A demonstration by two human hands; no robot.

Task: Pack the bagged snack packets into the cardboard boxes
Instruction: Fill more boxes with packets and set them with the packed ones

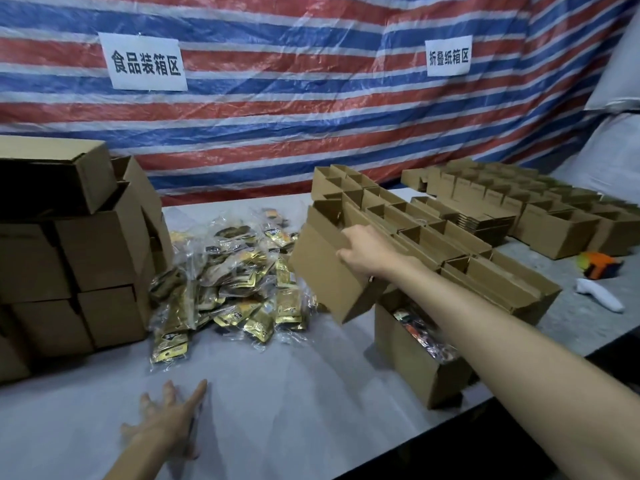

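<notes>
Many gold snack packets (239,282) in clear bags lie in a loose heap on the grey bench (277,393), between a stack of closed boxes (69,258) at our left and a row of open boxes (415,226) at our right. Our right hand (367,251) holds one cardboard box (322,271) by its upper edge, with the fingers curled over that edge. This box is tilted and lifted off the bench, just beside the heap. Under our right forearm stands a packed box (412,355), its top open and packets visible inside, near the front edge of the bench. Our left hand (169,420) is low over the bench in front of the heap, its fingers spread wide and holding nothing; we cannot tell if it touches the surface. Farther right lie a white handheld device (601,298) and an orange tool (601,263). Behind the bench hangs a red, white and blue striped tarpaulin (311,126) with two paper signs (145,62).
</notes>
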